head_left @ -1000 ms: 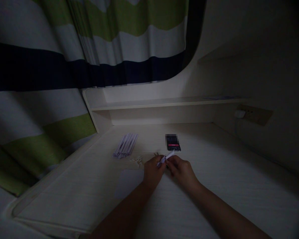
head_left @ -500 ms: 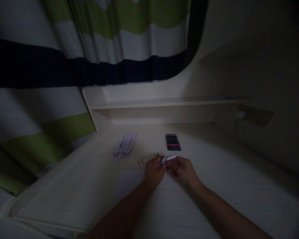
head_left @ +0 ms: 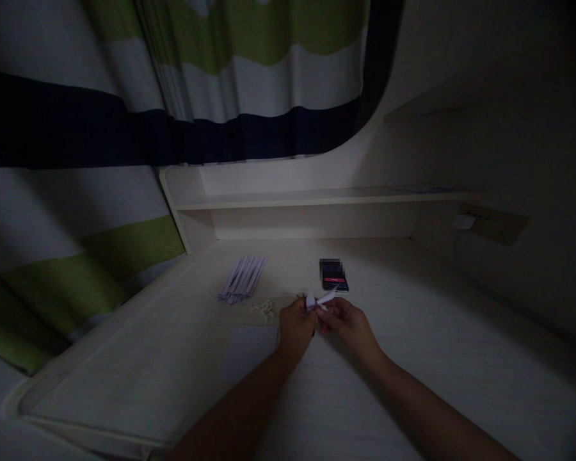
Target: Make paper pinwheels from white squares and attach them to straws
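Both hands meet over the pale desk in dim light. My left hand and my right hand are closed in a pinch on a thin pale paper strip, which bends into a small loop at its left end. A bundle of similar pale strips lies farther back on the left. Several small folded white pieces lie just left of my left hand. A flat sheet of paper rests under my left forearm.
A dark phone with a lit screen lies behind my hands. A low shelf runs along the back wall. A striped curtain hangs at the left and back. A wall socket with a plug sits at the right.
The strip was straight between my fingers before; now its left end is curled into a small loop. Both hands stayed in nearly the same spot.
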A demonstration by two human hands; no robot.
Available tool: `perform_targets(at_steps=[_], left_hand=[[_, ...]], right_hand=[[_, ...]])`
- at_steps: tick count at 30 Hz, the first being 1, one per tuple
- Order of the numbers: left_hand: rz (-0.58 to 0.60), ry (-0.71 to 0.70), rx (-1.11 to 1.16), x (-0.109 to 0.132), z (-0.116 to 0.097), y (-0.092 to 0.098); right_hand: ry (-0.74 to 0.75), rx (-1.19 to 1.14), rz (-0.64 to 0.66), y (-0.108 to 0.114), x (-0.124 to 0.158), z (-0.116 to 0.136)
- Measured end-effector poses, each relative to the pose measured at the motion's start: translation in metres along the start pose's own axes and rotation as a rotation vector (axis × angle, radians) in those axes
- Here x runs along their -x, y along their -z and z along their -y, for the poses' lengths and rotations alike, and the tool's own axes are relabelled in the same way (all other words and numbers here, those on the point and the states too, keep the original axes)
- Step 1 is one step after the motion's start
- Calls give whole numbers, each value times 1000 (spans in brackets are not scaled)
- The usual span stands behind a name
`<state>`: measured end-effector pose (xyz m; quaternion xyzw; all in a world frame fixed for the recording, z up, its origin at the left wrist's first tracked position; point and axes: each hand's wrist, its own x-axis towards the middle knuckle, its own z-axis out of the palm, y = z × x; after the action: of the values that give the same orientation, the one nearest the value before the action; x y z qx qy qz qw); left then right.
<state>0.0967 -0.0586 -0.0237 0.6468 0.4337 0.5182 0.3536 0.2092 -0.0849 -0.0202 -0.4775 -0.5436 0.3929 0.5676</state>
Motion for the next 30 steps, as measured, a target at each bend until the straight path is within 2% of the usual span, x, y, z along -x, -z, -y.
perform_targets(at_steps=[4, 9, 13, 18, 22, 25, 30], left_hand=[[-48, 87, 15, -5, 2, 1], [-52, 73, -5, -7, 4, 2], [-43, 54, -8, -6, 6, -1], [-41, 34, 3, -5, 7, -2], [-43, 46, -35, -4, 7, -3], [-19, 30, -19, -3, 7, -3], [14, 14, -3, -1, 3, -3]], right_hand=[[181, 318, -34, 3, 6, 3], [506, 766, -53, 7, 11, 6], [611, 978, -33, 10, 8, 0], [573, 1179, -43, 12, 7, -1], [514, 1272, 3, 11, 10, 5], [442, 1148, 7, 9, 11, 7], [220, 728, -16, 7, 8, 6]])
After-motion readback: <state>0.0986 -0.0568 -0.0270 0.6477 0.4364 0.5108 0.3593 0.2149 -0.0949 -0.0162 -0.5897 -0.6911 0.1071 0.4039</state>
